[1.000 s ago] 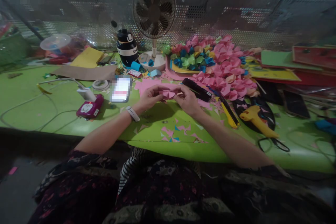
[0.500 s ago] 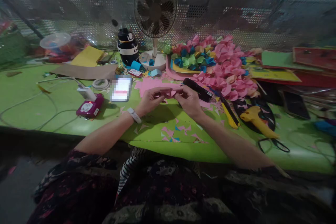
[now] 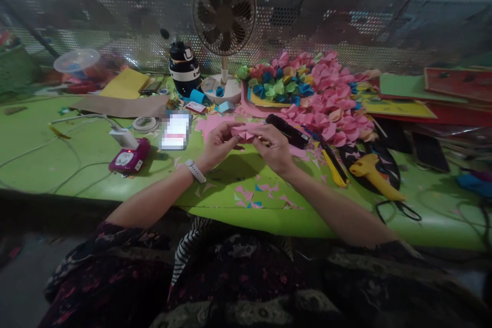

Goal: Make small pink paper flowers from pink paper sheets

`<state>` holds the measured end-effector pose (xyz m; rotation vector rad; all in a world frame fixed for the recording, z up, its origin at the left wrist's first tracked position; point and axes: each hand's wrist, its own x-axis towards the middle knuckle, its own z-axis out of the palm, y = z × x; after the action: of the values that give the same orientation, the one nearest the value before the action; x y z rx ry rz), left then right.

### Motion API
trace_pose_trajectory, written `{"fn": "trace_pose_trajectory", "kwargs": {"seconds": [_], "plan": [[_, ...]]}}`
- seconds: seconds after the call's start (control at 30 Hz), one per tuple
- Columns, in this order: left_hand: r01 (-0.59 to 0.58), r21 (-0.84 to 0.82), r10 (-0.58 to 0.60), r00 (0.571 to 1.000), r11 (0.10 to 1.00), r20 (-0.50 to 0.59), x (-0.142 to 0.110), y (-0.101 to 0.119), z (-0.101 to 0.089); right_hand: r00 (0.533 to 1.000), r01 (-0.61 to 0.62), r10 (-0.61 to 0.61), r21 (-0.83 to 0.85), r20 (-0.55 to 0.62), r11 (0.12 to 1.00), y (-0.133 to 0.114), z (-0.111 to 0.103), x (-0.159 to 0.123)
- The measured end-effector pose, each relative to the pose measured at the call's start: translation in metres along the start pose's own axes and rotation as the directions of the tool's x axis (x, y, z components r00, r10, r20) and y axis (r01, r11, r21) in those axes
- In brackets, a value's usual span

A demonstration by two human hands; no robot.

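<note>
Head view: left hand [image 3: 218,147] and right hand [image 3: 275,149] pinch a small pink paper [image 3: 245,135] from either side at frame centre, presumably to steady its folds, though the grip hides how they run, with pink sheets [image 3: 209,124] just behind, likely for easy reach, and a paper heap [image 3: 333,105] upper right.

And the folded pink piece [image 3: 246,135] is showing matt, creased paper! The tabletop [image 3: 269,221] is shining smooth and glossy, while the purple power adapter [image 3: 122,165] is gleaming in hard plastic. Over right, the glue gun [image 3: 378,179] is flaunting smooth yellow plastic, the heaped flowers [image 3: 332,95] are looking matt and papery, and the perforated screen [image 3: 142,36] is glinting like metal!
</note>
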<state>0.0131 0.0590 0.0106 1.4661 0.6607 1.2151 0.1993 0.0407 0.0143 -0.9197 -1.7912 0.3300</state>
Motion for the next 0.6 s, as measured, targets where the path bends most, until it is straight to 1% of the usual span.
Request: {"fn": "trace_pose_trajectory", "kwargs": {"seconds": [0.1, 0.2, 0.3, 0.37, 0.43, 0.5, 0.6], "plan": [[0.0, -0.023, -0.001, 1.0, 1.0, -0.013, -0.0004, -0.0012, 0.0007, 0.997, 0.07, -0.07, -0.001, -0.008, 0.998, 0.0014, 0.0035, -0.002], [0.0, -0.011, 0.0, 1.0, 1.0, -0.023, -0.0002, -0.0032, 0.0005, 0.994, 0.108, -0.108, 0.003, -0.005, 0.994, 0.0034, 0.0069, -0.005], [-0.011, 0.025, 0.012, 1.0, 1.0, -0.027, -0.0001, -0.0061, 0.0003, 0.992, 0.125, -0.126, -0.013, -0.017, 0.992, 0.0054, 0.0086, -0.007], [-0.03, 0.057, 0.032, 0.999, 0.998, -0.033, -0.0003, -0.0079, 0.0006, 0.994, 0.107, -0.107, -0.011, -0.015, 0.994, 0.0059, 0.0085, -0.0071], [-0.073, 0.097, 0.078, 0.996, 0.993, -0.045, -0.0008, -0.0086, 0.0012, 0.996, 0.081, -0.081, -0.005, -0.029, 0.997, 0.0056, 0.0076, -0.0064], [-0.151, 0.148, 0.16, 0.986, 0.977, -0.053, -0.0011, -0.0081, 0.0016, 0.996, 0.068, -0.067, 0.014, -0.057, 0.998, 0.0047, 0.0065, -0.0054], [-0.282, 0.262, 0.305, 0.951, 0.923, -0.051, -0.0004, -0.0064, 0.0003, 0.995, 0.062, -0.056, 0.063, -0.088, 0.996, 0.0032, 0.0055, -0.0043]]}}
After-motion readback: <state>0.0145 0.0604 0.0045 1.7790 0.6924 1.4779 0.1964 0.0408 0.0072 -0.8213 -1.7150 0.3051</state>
